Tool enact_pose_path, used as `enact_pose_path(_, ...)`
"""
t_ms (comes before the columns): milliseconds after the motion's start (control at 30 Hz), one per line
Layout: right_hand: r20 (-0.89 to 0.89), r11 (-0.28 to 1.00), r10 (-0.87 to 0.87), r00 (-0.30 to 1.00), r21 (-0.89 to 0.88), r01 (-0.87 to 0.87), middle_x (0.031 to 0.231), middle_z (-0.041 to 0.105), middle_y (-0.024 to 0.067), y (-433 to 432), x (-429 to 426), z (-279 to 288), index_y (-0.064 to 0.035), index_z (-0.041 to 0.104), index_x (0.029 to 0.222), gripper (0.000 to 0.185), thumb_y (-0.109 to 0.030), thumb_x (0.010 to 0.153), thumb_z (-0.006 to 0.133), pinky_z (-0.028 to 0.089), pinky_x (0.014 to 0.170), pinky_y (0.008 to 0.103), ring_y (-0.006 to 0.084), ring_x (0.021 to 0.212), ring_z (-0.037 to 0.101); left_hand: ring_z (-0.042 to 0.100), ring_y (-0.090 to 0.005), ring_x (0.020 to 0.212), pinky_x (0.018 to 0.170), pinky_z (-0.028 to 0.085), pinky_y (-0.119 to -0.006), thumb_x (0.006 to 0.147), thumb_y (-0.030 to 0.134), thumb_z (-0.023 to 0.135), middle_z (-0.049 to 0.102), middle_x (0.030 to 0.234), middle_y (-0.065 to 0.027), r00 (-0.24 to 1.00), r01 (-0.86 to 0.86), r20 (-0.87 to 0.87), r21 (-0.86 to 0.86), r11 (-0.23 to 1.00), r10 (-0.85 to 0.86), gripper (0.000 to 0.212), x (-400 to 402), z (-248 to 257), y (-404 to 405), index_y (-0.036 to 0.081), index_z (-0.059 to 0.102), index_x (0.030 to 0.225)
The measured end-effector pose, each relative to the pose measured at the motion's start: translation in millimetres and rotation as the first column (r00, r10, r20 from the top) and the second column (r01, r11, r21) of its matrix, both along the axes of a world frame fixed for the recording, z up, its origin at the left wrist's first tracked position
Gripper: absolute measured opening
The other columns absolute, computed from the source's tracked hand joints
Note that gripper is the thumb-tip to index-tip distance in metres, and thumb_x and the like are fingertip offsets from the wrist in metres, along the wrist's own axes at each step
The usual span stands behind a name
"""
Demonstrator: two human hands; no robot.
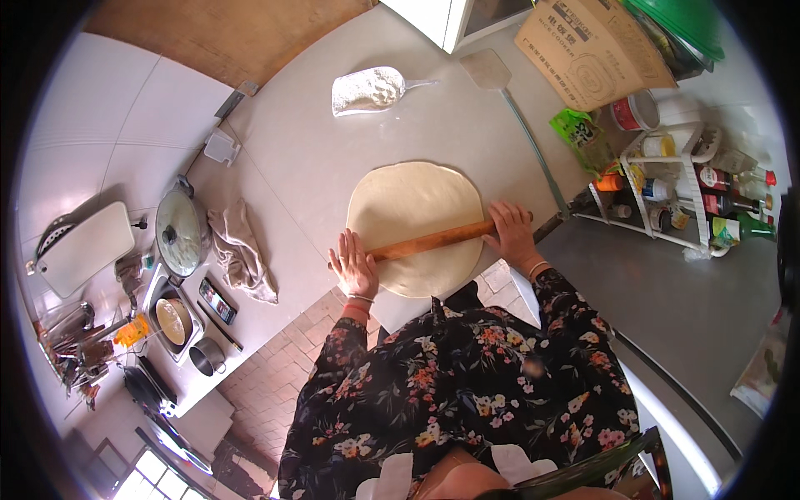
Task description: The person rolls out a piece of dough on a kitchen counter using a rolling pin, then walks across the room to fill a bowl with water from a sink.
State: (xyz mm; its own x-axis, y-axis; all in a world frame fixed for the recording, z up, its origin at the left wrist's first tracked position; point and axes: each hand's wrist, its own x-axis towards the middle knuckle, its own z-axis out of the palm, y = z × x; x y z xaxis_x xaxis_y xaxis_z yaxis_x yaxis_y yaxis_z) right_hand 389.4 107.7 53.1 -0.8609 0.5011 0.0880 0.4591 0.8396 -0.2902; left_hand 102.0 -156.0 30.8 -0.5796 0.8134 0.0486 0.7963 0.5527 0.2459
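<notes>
A large round sheet of rolled dough [412, 194] lies on the pale countertop, its near edge close to the counter's front edge. Across its lower half lies a wooden rolling pin [431, 241], slightly slanted. My left hand [356, 264] rests flat over the pin's left end with the fingers extended. On the right end lies my right hand [511, 230], its fingers spread over the wood. Beyond the dough is a clear scoop filled with white flour [369, 89].
A fly swatter [531, 134], a cardboard rice cooker box [590, 53] and a white rack of bottles [687, 181] stand at right. To the left are a crumpled cloth [244, 253], a lidded pot [179, 231], a phone [217, 300], a metal cup [207, 357] and a sink [195, 322].
</notes>
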Motion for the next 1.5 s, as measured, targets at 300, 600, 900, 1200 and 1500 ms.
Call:
enact_pose_path(300,-0.042,0.953,-0.278,0.960,0.110,0.281,0.145,0.044,0.0140,94,-99,-6,-0.0046,0.049,0.137,0.055,-0.036,0.093,0.061,0.029,0.113,0.0505,0.0311,0.134,0.041,0.031,-0.0270,0.146,0.122,0.012,-0.052,0.099,0.022,0.045,0.045,0.151,-0.0122,0.984,0.059,-0.168,0.026,0.998,-0.054,0.046,-98,-1,105,0.001,0.050,0.140)
enact_pose_path(600,-0.032,0.976,-0.116,0.993,0.179,0.120,0.140,0.049,0.0151,120,-113,-6,-0.0052,0.055,0.131,0.048,-0.035,0.094,0.059,0.038,0.105,0.0476,0.0336,0.125,0.049,0.030,-0.0290,0.147,0.121,0.017,-0.050,0.097,0.021,0.042,0.040,0.155,-0.0124,0.961,0.244,-0.127,-0.027,0.969,-0.246,0.052,-130,-7,126,0.004,0.044,0.146)
enact_pose_path(900,0.030,0.975,-0.163,0.986,0.160,0.156,0.146,0.046,0.0128,59,-68,-18,-0.0041,0.053,0.135,0.048,-0.031,0.096,0.054,0.034,0.111,0.0496,0.0308,0.131,0.045,0.036,-0.0288,0.145,0.119,0.024,-0.048,0.100,0.021,0.036,0.044,0.152,-0.0134,0.989,0.091,-0.120,0.048,0.995,-0.084,0.049,-80,-36,62,0.005,0.046,0.146)
enact_pose_path(1200,-0.036,0.961,-0.277,0.960,0.000,0.277,0.147,0.045,0.0148,125,-140,-8,-0.0022,0.051,0.135,0.045,-0.030,0.099,0.050,0.035,0.110,0.0485,0.0345,0.129,0.047,0.035,-0.0269,0.145,0.120,0.021,-0.049,0.101,0.020,0.040,0.044,0.152,-0.0127,0.992,-0.039,-0.114,0.109,0.993,0.051,0.046,-142,-22,129,0.002,0.048,0.142)
enact_pose_path(1500,-0.090,0.967,-0.234,0.968,0.081,0.241,0.142,0.050,0.0123,161,-162,-18,-0.0046,0.053,0.132,0.042,-0.030,0.098,0.051,0.041,0.101,0.0490,0.0349,0.120,0.053,0.034,-0.0269,0.145,0.120,0.024,-0.047,0.103,0.020,0.035,0.046,0.151,-0.0120,0.983,0.041,-0.182,0.043,0.998,-0.033,0.044,-181,-11,172,0.002,0.048,0.142)
